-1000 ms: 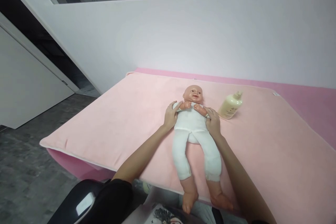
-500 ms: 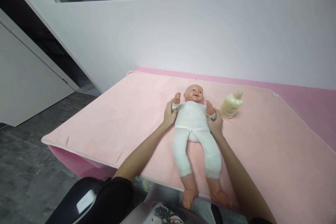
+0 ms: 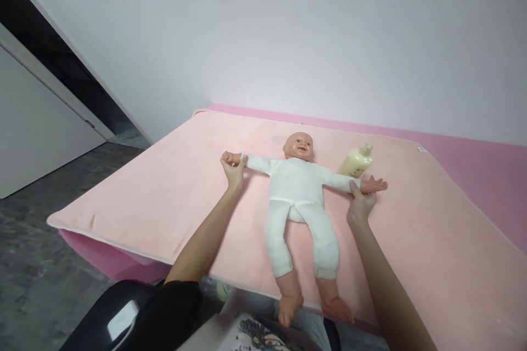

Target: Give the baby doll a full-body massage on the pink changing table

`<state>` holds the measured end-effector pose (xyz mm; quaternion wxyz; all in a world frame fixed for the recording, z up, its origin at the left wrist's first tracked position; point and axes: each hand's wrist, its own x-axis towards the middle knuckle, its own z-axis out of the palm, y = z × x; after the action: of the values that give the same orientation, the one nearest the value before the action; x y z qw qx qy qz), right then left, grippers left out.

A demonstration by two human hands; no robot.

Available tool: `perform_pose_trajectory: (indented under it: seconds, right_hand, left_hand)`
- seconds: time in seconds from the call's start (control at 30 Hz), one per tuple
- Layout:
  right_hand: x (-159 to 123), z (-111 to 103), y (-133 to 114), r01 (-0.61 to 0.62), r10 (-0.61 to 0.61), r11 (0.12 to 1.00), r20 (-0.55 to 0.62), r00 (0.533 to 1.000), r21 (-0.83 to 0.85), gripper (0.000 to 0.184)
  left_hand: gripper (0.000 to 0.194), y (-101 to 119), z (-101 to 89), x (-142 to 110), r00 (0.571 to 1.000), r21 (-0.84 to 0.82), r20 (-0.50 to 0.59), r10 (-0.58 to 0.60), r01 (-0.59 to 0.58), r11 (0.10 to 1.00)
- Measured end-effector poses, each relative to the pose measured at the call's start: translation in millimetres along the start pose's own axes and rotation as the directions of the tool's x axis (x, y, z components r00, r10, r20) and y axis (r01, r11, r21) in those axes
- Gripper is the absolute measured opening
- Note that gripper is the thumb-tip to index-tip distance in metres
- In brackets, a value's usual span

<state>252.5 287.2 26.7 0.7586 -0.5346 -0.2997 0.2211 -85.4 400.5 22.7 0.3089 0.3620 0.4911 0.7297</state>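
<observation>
A baby doll [image 3: 297, 186] with a white cloth body lies on its back on a pink blanket [image 3: 164, 197], its feet toward me. Both of its arms are stretched out sideways. My left hand [image 3: 234, 171] is closed around the doll's forearm and wrist on the left. On the other side, my right hand [image 3: 361, 204] grips the doll's other forearm just below its open plastic hand. Just behind that arm is a pale yellow pump bottle [image 3: 357, 161], its lower part hidden by the arm.
The blanket covers a pink table [image 3: 473, 159] that stands against a white wall [image 3: 267, 55] with a window above. At the left are a white door [image 3: 37, 115] and grey floor. A white device [image 3: 123, 320] shows near my left sleeve.
Both doll arms have moved from close beside its chest to stretched out wide. My hands have moved apart with them, left hand leftward and right hand rightward.
</observation>
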Motion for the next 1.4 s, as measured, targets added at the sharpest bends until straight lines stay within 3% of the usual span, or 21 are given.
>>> perform_pose_trajectory:
  seconds: [0.13, 0.23, 0.33, 0.4, 0.53, 0.67, 0.77, 0.9, 1.0, 1.07, 1.1, 1.17, 1.27, 1.33, 1.4]
  right_hand:
    - [5.2, -9.6, 10.4, -0.126, 0.13, 0.989, -0.051, 0.99, 0.08, 0.074]
    - [9.4, -10.9, 13.7, -0.135, 0.145, 0.984, -0.082, 0.986, 0.118, 0.062]
    - [19.4, -17.6, 11.7, -0.142, 0.186, 0.958, -0.159, 0.97, 0.25, 0.033]
    - [27.9, -25.5, 8.7, -0.211, 0.283, 0.909, -0.161, 0.945, 0.36, 0.016]
    - [38.8, -38.6, 3.5, -0.425, 0.478, 0.789, -0.009, 0.878, 0.443, 0.016]
    - [36.9, -37.3, 7.0, -0.406, 0.457, 0.809, -0.021, 0.889, 0.424, 0.005]
    - [33.1, -31.9, 14.0, -0.251, 0.319, 0.921, -0.203, 0.926, 0.298, 0.009]
    - [27.5, -29.6, 14.5, -0.075, 0.081, 0.997, -0.335, 0.939, 0.031, 0.011]
    - [16.9, -32.3, 6.7, -0.009, -0.077, 0.981, -0.431, 0.899, -0.194, 0.019]
    - [3.4, -34.4, 2.0, 0.021, -0.163, 0.959, -0.487, 0.858, -0.283, 0.026]
    - [-5.5, -35.4, 0.4, 0.022, -0.166, 0.958, -0.49, 0.856, -0.285, 0.029]
    - [-27.2, -37.0, -2.0, -0.011, -0.095, 0.973, -0.44, 0.893, -0.231, 0.032]
    - [-66.0, -40.0, -8.8, -0.12, 0.063, 0.975, -0.283, 0.957, -0.189, 0.035]
    - [-93.5, -43.3, -18.2, -0.21, 0.182, 0.961, -0.162, 0.97, -0.177, 0.035]
    - [-120.5, -48.2, -30.3, -0.301, 0.297, 0.943, -0.05, 0.954, -0.143, 0.037]
  left_hand:
    - [0.081, -2.2, -4.4, 6.3, 0.996, -0.058, -0.03, -0.083, 0.081, 0.995]
    - [0.063, -2.0, -7.9, 11.1, 0.991, -0.056, -0.04, -0.125, 0.123, 0.991]
    - [0.047, -3.7, -13.5, 16.9, 0.998, 0.04, -0.015, -0.058, 0.058, 0.997]
    - [0.039, -5.9, -18.8, 21.1, 1.0, 0.136, -0.014, 0.01, -0.008, 0.991]
    - [0.025, -8.9, -29.5, 27.0, 0.996, 0.281, 0.006, 0.085, -0.083, 0.956]
    - [0.022, -5.1, -33.1, 24.2, 0.981, 0.428, 0.096, 0.169, -0.194, 0.883]
    - [0.027, 1.5, -30.0, 16.1, 0.925, 0.575, 0.25, 0.287, -0.38, 0.724]
    - [0.028, 10.6, -15.2, -10.7, 0.79, 0.574, 0.477, 0.385, -0.612, 0.544]
    - [0.023, 16.3, 2.6, -43.5, 0.629, 0.39, 0.68, 0.377, -0.746, 0.541]
    - [0.026, 19.1, 12.6, -64.0, 0.498, 0.224, 0.794, 0.348, -0.772, 0.595]
    - [0.029, 20.1, 16.1, -71.6, 0.464, 0.176, 0.822, 0.33, -0.758, 0.628]
    - [0.033, 20.7, 19.4, -80.2, 0.459, 0.154, 0.841, 0.286, -0.711, 0.686]
    - [0.036, 18.8, 19.2, -79.5, 0.531, 0.222, 0.819, 0.216, -0.641, 0.735]
    - [0.039, 16.3, 18.6, -76.0, 0.553, 0.251, 0.812, 0.186, -0.619, 0.744]
    - [0.04, 13.8, 18.5, -73.6, 0.548, 0.255, 0.818, 0.174, -0.617, 0.745]
